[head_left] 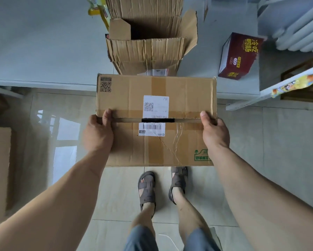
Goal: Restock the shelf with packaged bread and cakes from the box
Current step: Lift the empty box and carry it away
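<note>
While the cardboard box (pixel 155 120) is held out in front of the person above the tiled floor (pixel 261 142), the restocking looks barely begun. The left hand (pixel 97 131) grips the box's left side with its thumb on the top flap, and the right hand (pixel 214 132) grips the right side the same way. The 2 top flaps are parted along a narrow slit through the shipping label (pixel 154 115), so the tape seems cut, yet the flaps lie flat and no bread or cake shows inside. At the right edge a white shelf (pixel 271 87) carries a colourful wrapper (pixel 297 84), too blurred to identify. An opened, crumpled carton (pixel 148 49) and a dark red box (pixel 240 57) lie beyond. I judge that opening the flaps and all of the shelving remain
</note>
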